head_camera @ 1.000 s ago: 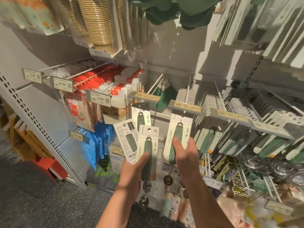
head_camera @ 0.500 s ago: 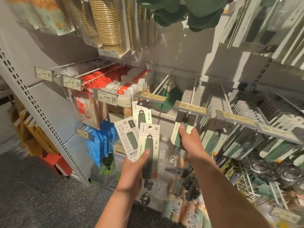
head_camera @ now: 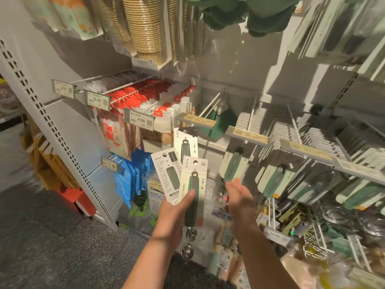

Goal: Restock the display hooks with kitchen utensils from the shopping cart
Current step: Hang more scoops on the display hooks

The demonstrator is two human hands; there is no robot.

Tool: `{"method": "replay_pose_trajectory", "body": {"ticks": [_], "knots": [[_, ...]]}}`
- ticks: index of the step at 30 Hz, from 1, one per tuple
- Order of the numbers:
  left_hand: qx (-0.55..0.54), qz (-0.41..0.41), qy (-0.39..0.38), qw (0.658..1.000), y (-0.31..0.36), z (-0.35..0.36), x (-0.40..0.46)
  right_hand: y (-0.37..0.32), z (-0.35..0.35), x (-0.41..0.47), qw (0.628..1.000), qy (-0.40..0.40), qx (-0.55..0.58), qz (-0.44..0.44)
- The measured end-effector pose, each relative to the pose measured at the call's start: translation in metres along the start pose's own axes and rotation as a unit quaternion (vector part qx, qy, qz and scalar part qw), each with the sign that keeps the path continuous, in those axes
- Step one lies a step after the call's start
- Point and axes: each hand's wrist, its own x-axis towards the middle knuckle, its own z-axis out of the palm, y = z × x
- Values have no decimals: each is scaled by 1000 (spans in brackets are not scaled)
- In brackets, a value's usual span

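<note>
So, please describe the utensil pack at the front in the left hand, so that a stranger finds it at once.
Look below the 4.99 price tag to the left hand, which holds carded packs. The front pack shows a green handle under the thumb; unlike the pack behind it, its card reads 304.

Both bare forearms reach up and forward from the near edge toward the far shelving. The left hand [head_camera: 175,213] is raised palm-up, fingers curled beneath a small fan of carded utensils [head_camera: 192,184] and the thumb pressed along the front of the nearest card. The right hand [head_camera: 239,198], just to its right and slightly farther, holds nothing; its fingers are loosely extended, pointing up and to the left, back of the hand toward the camera.
</note>
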Motion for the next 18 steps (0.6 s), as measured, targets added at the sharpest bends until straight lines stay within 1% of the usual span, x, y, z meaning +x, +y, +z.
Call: {"method": "replay_pose_trajectory", "body": {"ticks": [2, 4, 8, 10, 12, 13, 14, 16, 18], "knots": [[9, 5, 8, 1000, -1, 2, 0, -6, 3, -14, 998, -55, 8, -16], [19, 19, 9, 1000, -1, 5, -1, -13, 8, -25, 995, -93, 3, -23], [35, 34, -27, 998, 0, 7, -5, -12, 19, -30, 988, -155, -13, -14], [33, 36, -25, 999, -2, 6, -5, -9, 23, -32, 988, -157, 4, -14], [27, 33, -20, 999, -2, 7, -5, -6, 24, -33, 992, -124, 22, 4], [26, 29, -21, 999, -2, 7, -6, -6, 25, -35, 993, -114, 14, 6], [25, 27, -19, 999, -2, 6, -6, -5, 25, -38, 992, -125, -2, 6], [24, 19, -13, 999, -4, 6, -4, -1, 23, -41, 988, -150, -26, -24], [20, 20, -17, 999, -5, 5, -4, 3, 20, -41, 984, -148, -76, -67]]}}
